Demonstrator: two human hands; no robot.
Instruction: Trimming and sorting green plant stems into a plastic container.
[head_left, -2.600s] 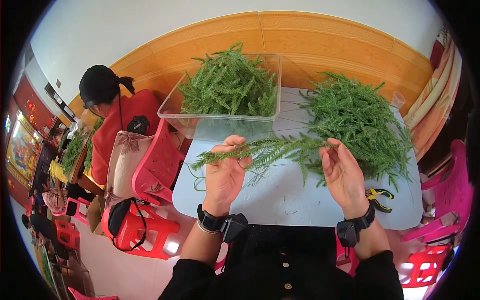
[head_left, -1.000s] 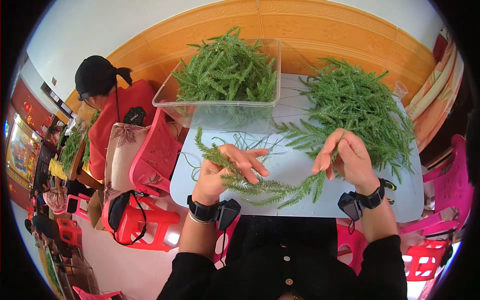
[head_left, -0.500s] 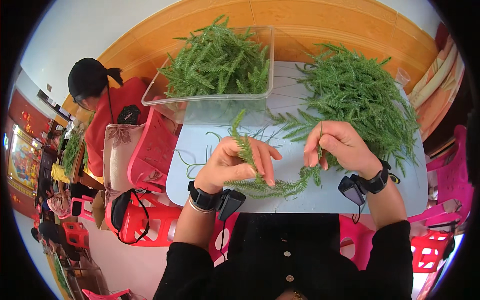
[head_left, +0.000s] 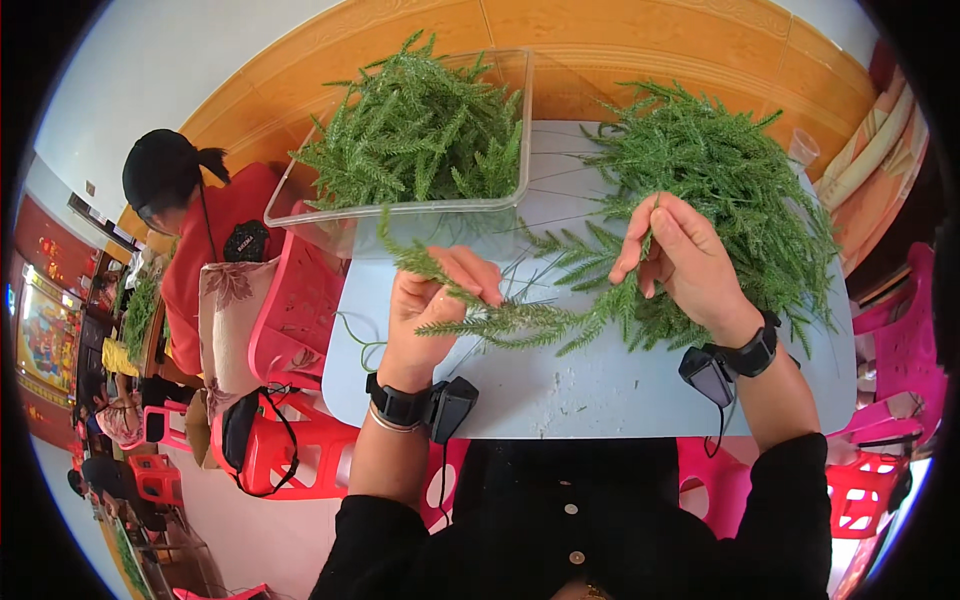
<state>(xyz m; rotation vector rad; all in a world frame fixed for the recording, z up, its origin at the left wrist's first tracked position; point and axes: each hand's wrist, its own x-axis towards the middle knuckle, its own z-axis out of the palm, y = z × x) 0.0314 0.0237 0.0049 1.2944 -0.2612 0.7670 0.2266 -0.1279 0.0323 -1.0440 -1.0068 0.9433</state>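
Note:
A green artificial fir branch (head_left: 530, 325) stretches between my two hands above the light blue table (head_left: 640, 400). My left hand (head_left: 432, 305) is closed around its left part, where one sprig points up past the fingers. The thumb and index finger of my right hand (head_left: 690, 255) pinch the thin stem at the other end, raised higher than the left. Just behind my right hand lies a large heap of loose fir branches (head_left: 720, 180). Farther left, a clear plastic bin (head_left: 420, 210) is piled high with more fir sprigs (head_left: 420, 130).
Bare wire stems and curled green pieces (head_left: 365, 345) lie on the table. A small clear cup (head_left: 803, 148) stands at the far right. To the left, a person in red (head_left: 215, 230) sits on a pink chair (head_left: 290, 320), near a red stool (head_left: 300, 450).
My right hand has risen, lifting the branch's right end. My left hand has shifted left and turned, and the branch is now drawn straighter between them.

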